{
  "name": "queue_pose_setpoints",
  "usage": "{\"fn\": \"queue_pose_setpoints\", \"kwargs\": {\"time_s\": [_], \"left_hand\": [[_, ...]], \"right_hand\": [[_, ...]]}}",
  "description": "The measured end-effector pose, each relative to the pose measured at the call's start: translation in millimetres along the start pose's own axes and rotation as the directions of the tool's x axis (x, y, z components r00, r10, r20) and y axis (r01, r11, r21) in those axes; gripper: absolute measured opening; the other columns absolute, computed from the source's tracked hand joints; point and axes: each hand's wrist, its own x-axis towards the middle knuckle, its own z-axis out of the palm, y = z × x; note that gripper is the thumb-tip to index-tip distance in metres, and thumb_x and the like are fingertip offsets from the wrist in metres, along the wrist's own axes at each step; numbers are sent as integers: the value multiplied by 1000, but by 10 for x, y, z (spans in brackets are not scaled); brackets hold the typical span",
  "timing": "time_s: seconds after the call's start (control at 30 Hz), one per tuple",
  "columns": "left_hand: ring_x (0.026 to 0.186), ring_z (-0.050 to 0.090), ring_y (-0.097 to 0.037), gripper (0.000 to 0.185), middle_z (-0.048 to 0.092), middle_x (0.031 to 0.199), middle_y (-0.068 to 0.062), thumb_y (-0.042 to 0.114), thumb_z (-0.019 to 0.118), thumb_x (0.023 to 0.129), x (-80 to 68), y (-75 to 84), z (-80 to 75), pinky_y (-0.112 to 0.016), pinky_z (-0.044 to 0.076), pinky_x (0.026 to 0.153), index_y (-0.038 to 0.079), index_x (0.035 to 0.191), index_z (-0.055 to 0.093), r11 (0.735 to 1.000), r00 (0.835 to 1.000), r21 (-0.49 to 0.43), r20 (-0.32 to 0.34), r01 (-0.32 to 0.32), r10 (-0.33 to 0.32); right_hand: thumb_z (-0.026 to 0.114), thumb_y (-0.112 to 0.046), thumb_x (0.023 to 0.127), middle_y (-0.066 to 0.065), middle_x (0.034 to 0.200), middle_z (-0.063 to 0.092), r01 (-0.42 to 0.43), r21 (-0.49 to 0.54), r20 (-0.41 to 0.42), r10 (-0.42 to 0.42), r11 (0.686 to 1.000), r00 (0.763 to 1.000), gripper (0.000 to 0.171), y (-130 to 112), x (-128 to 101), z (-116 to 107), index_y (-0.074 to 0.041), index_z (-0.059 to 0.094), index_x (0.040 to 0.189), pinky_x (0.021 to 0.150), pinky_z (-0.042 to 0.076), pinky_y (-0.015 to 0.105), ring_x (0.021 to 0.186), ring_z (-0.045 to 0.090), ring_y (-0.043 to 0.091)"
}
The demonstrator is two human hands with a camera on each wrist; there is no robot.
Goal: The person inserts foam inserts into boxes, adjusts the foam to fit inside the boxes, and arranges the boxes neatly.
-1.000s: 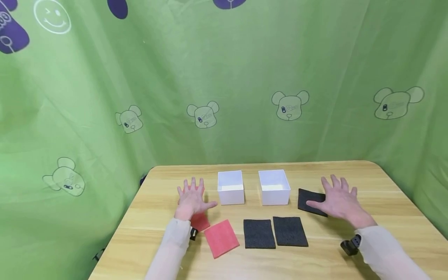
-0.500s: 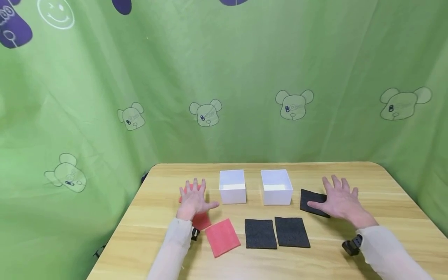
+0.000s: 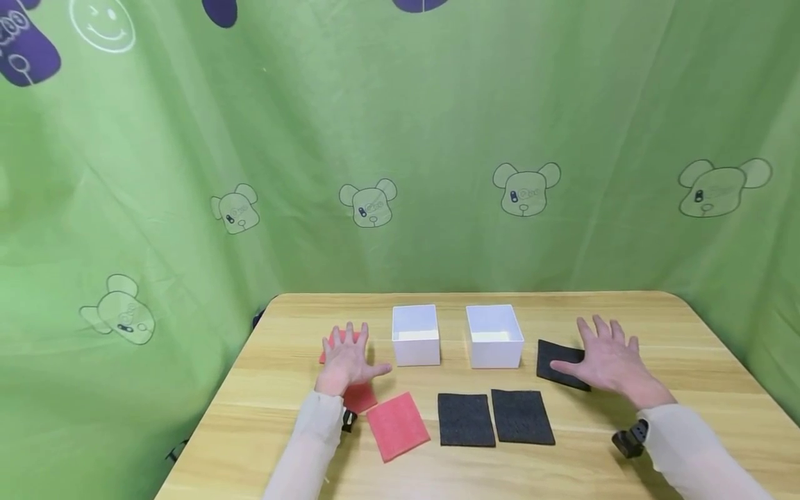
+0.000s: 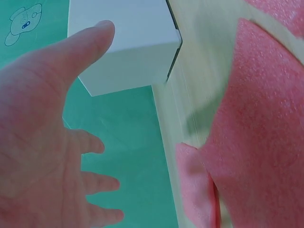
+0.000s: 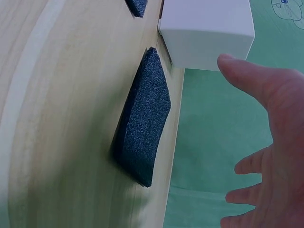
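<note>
My left hand [image 3: 347, 360], fingers spread, hovers over red foam squares on the left; one red square [image 3: 360, 396] shows below the palm and another [image 3: 332, 342] peeks out past the fingers. A further red square [image 3: 398, 426] lies to the right of my wrist. On the other side my right hand [image 3: 605, 359] is spread above a black foam square [image 3: 557, 364], partly covering it. In the right wrist view that black square [image 5: 145, 118] lies on the table apart from the fingers. Neither hand holds anything.
Two white open-topped boxes, a left one [image 3: 417, 353] and a right one [image 3: 496, 353], stand between the hands. Two more black squares, one [image 3: 466, 419] beside the other [image 3: 522, 417], lie in front of them. A green curtain [image 3: 437, 139] hangs behind the wooden table [image 3: 462, 479].
The head view has shifted slightly, so everything appears a little further right. Both hands keep their spread pose over the squares, and the squares and boxes stay in place.
</note>
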Motion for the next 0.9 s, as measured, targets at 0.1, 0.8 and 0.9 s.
{"fn": "queue_pose_setpoints", "kwargs": {"time_s": [0.1,0.8,0.9], "left_hand": [[136,15,-49,101,19,152,-24,68,59,77,-1,-50,11,-64,13,106,10,151,21,1000,1000,-19,-1,-10,10],[135,23,-40,94,24,150,-22,48,68,81,105,-549,22,-54,24,108,6,150,21,978,998,-204,40,-34,43],[135,25,-40,94,25,150,-22,48,69,81,152,-610,26,-55,28,105,6,150,21,978,998,-207,51,-30,41]], "right_hand": [[64,-66,75,44,138,18,34,30,-2,-34,999,999,110,8,35,26,14,25,140,93,13,76,121,13,66],[75,-46,77,34,145,21,131,454,76,-185,881,980,105,-198,465,202,6,17,147,96,31,65,125,29,53],[76,-43,77,32,147,19,122,504,100,-198,855,975,106,-222,516,231,3,14,149,97,31,64,128,26,52]]}}
